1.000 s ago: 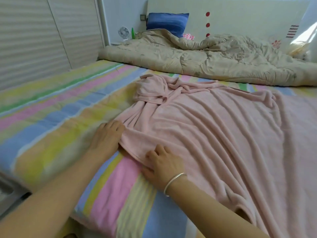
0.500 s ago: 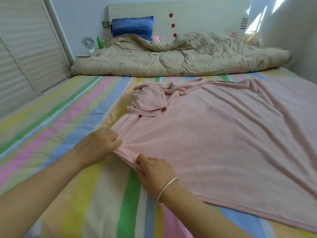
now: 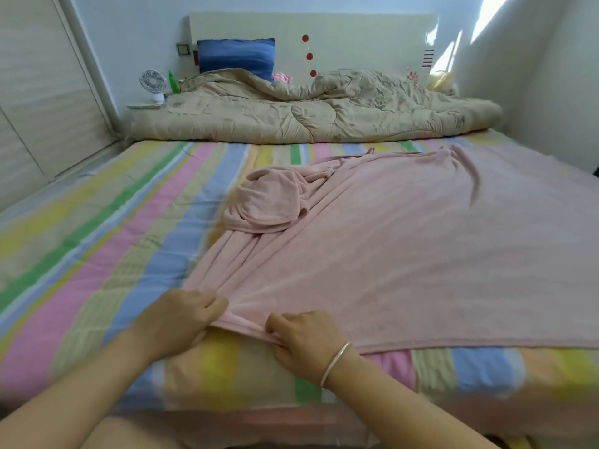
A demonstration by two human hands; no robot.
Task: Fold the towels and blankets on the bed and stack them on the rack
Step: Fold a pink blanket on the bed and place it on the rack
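Head view. Within the preceding second the pink blanket (image 3: 405,247) had been drawn toward me and lay flatter on the striped bed (image 3: 97,254), most of its ridges gone. Only its bunched corner (image 3: 269,202) remained heaped. I judged the spreading nearly done and the folding not yet begun. From left to right: my left hand (image 3: 181,315), fingers curled, pinched the gathered near corner. My right hand (image 3: 304,338), just beside it, gripped the same hem, which ran rightward near the mattress edge.
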